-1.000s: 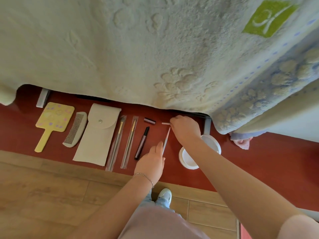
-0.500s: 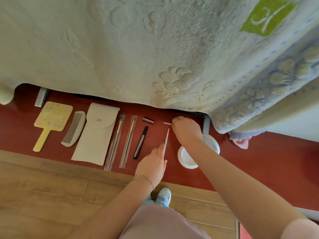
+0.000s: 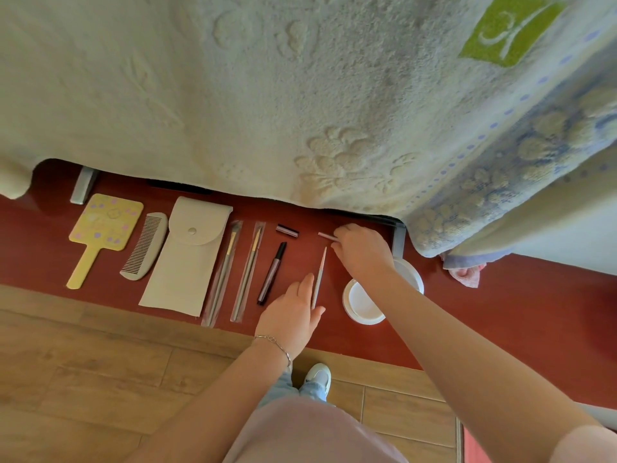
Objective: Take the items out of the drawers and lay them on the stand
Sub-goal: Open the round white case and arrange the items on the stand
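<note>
Items lie in a row on the red stand (image 3: 500, 322): a yellow hand mirror (image 3: 100, 228), a grey comb (image 3: 145, 245), a beige pouch (image 3: 187, 259), two wrapped brushes (image 3: 223, 275) (image 3: 248, 272), a dark liner pen (image 3: 271, 274) and its dark cap (image 3: 287, 230). A thin pink pencil (image 3: 319, 272) lies right of the pen. My left hand (image 3: 293, 315) holds its lower end between thumb and forefinger, fingers stretched along it. My right hand (image 3: 362, 252) pinches a small pink cap (image 3: 327, 236) just above the pencil's tip.
A white round compact (image 3: 362, 307) lies open under my right forearm. A large cream and blue towel (image 3: 300, 95) hangs over the back of the stand. Grey metal legs (image 3: 83, 185) (image 3: 398, 242) stand behind. A pink cloth (image 3: 465, 274) lies at right. Wooden floor (image 3: 83, 379) lies below.
My left hand has lowered the pencil flat and its fingers have stretched out. My right hand has stayed on the pink cap above the pencil's tip.
</note>
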Action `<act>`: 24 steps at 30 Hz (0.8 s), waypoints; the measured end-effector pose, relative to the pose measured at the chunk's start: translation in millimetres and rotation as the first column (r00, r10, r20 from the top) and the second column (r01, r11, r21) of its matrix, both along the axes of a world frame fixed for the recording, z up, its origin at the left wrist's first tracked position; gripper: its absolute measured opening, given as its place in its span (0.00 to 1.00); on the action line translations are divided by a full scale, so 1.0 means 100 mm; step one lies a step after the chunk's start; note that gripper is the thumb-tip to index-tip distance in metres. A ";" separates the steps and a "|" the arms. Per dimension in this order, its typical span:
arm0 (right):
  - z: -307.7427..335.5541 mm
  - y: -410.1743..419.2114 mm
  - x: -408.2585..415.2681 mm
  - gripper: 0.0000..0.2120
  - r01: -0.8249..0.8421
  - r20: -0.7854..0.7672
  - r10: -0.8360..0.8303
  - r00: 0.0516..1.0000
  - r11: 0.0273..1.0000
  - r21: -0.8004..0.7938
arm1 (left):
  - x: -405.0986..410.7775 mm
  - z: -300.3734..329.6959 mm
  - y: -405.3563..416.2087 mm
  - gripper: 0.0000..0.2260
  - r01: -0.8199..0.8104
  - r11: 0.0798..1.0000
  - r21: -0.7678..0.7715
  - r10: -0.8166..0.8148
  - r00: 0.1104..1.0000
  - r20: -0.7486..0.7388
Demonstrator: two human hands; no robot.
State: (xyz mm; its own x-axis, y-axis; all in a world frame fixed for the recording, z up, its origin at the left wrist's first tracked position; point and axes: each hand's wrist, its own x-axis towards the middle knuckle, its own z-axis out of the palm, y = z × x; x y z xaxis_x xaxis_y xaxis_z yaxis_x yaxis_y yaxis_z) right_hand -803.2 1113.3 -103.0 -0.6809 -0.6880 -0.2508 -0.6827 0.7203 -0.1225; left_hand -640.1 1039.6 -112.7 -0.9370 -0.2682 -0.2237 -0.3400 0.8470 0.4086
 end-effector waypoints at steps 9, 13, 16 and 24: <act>0.01 -0.02 -0.01 0.12 0.034 0.025 -0.034 0.999 0.999 -0.013 | 0.06 0.07 -0.44 0.21 -0.167 0.982 -0.088 0.157 0.981 -0.114; 0.03 -0.04 0.00 0.13 0.029 0.019 -0.029 0.999 0.999 -0.026 | 0.04 0.09 -0.51 0.22 -0.177 0.979 -0.106 0.171 0.983 -0.061; 0.08 -0.09 0.04 0.14 0.012 0.008 -0.011 1.000 0.995 -0.096 | 0.05 0.08 -0.50 0.22 -0.157 0.982 -0.106 0.154 0.987 -0.041; 0.11 -0.45 0.19 0.13 -0.158 -0.039 0.155 0.987 0.982 -0.107 | 0.08 0.01 -0.44 0.22 -0.121 0.984 -0.127 0.122 0.993 -0.002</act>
State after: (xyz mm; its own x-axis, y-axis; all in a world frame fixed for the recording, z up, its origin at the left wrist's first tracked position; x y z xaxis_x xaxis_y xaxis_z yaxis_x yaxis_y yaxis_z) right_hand -784.5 1068.1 -91.9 -0.5689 -0.8088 -0.1490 -0.7904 0.5878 -0.1723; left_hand -632.5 995.1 -111.3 -0.8947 -0.4063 -0.1856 -0.4453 0.8442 0.2983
